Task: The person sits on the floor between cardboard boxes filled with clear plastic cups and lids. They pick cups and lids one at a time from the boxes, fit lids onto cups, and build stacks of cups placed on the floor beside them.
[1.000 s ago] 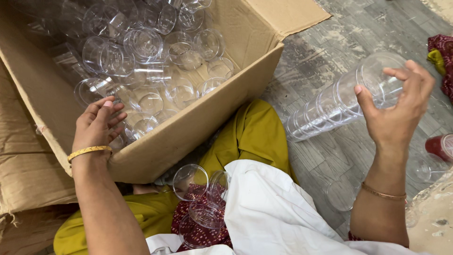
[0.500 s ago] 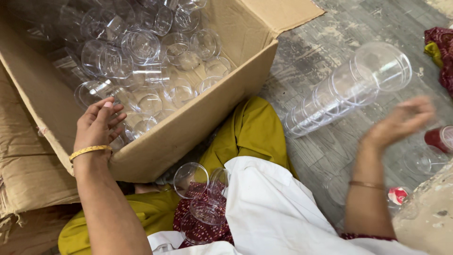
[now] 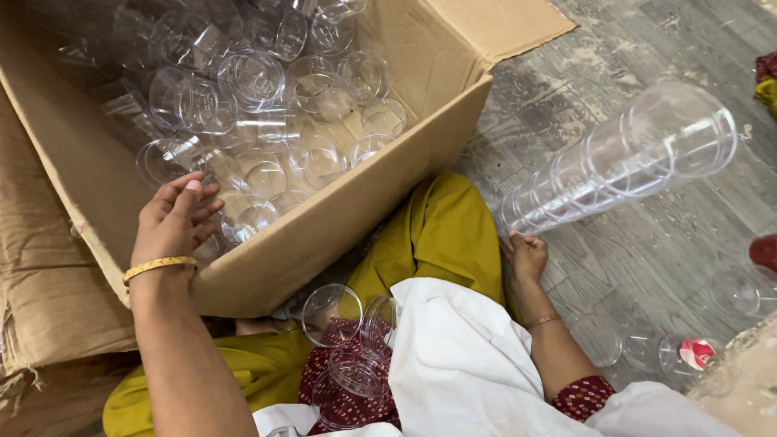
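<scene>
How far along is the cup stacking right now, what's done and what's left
Done: one long nested stack of clear cups lies on the floor. In hand: the left hand reaches among loose cups in the cardboard box; the right hand is empty. Left: many loose cups in the box.

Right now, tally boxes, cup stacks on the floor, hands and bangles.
Cardboard box: 1
Stack of clear cups on the floor: 1
Hands: 2, left hand and right hand
Bangles: 2, gold bangle and thin bangle
Total: 6
</scene>
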{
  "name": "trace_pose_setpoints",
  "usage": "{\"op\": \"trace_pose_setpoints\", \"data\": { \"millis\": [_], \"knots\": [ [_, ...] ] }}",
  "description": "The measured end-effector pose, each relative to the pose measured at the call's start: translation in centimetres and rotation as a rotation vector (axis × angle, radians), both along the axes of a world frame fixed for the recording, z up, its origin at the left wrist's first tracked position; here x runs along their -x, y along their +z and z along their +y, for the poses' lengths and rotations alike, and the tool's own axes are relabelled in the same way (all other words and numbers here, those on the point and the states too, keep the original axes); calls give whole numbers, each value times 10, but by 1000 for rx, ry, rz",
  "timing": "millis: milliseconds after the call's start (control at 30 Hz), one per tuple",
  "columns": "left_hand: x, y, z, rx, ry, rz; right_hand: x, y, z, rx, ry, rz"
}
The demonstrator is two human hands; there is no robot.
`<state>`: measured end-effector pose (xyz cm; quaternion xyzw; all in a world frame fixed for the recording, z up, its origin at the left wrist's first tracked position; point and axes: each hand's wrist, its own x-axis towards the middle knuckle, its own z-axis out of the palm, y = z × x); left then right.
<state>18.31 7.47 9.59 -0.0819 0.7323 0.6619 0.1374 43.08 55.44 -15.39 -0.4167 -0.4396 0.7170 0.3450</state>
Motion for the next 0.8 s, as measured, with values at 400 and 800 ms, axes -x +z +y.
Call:
{"op": "trace_pose_setpoints", "data": {
  "millis": [400, 800],
  "knots": [
    [-1, 5, 6, 38, 5, 14, 70, 2, 82, -87, 43, 20],
    [5, 6, 16, 126, 30, 22, 157, 21, 164, -143, -9, 114]
  ]
}}
